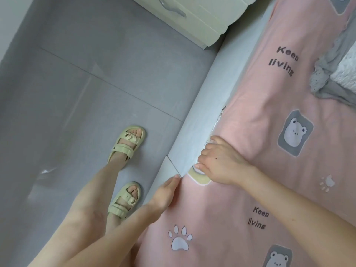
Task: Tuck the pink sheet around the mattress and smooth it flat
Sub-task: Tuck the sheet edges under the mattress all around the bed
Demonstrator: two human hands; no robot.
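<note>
Seen from above at the side of a bed. Pink sheet [269, 143] spread over the top of the mattress, its near edge running along the pale grey bed frame [200, 120] from upper right to lower left. Printed on the sheet: two "Keep living" mottos, two full bear faces on grey patches plus part of a third grey patch at the top edge, two paw prints, and one yellow patch [200, 177] half hidden at the edge.

Right hand [221, 162] lying palm down on the sheet right at the edge, fingers curled over and pressed down into the gap between sheet and frame; fingertips partly buried, so grip on the fabric not clear. Left hand [165, 195] stretched out nearly flat, fingers straight and together, tips touching the sheet's edge just beside the yellow patch and near a seam in the frame; nothing closed in it.

Two bare forearms reaching in from the bottom. Two feet in pale green sandals [125, 145] on the grey tiled floor [77, 93], close to the frame. One cream cabinet [192, 18] at the top, against the bed. Crumpled grey bedding [331, 60] with a white fluffy piece at the far right, on top of the sheet.
</note>
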